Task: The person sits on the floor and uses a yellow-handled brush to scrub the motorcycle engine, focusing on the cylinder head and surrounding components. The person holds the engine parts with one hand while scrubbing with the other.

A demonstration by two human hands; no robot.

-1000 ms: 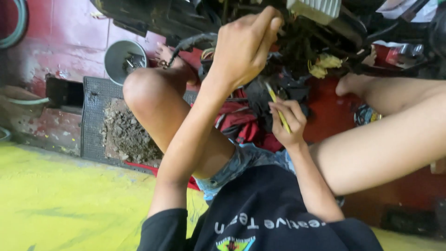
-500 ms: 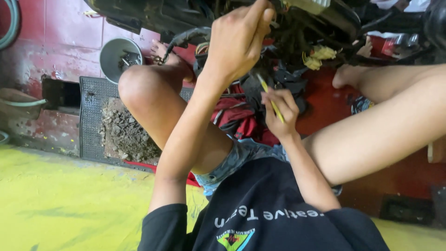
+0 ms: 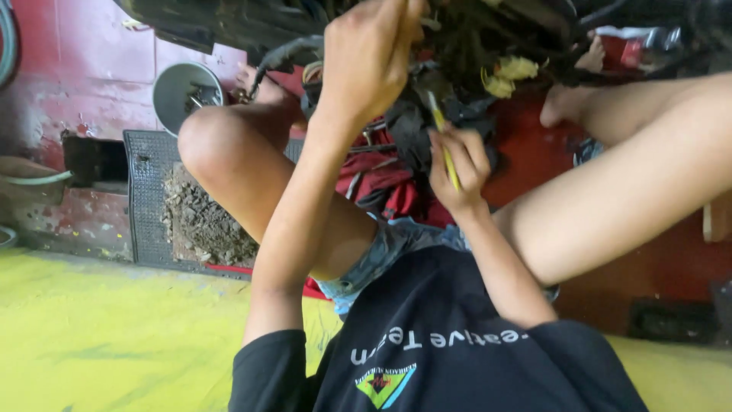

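My left hand (image 3: 366, 65) is raised to the top edge of the view, fingers bunched together against the dark tangle of wires and engine parts (image 3: 457, 46). What its fingertips pinch is hidden. Lower and to the right, my right hand (image 3: 457, 172) grips a thin yellow tool (image 3: 442, 133), its tip pointing up into the same tangle near some pale yellow connectors (image 3: 507, 76). I sit on the floor with both knees bent, the left knee (image 3: 213, 137) beside my left forearm.
A grey metal bowl (image 3: 187, 91) with small parts sits at upper left. A black rubber mat (image 3: 145, 191) carrying a heap of dirt lies beside my left leg. A red cloth (image 3: 381, 183) lies between my legs. Yellow floor (image 3: 99, 343) spreads below.
My left hand has risen toward the top edge, deeper into the wiring. My right hand keeps its grip on the yellow tool and has barely shifted.
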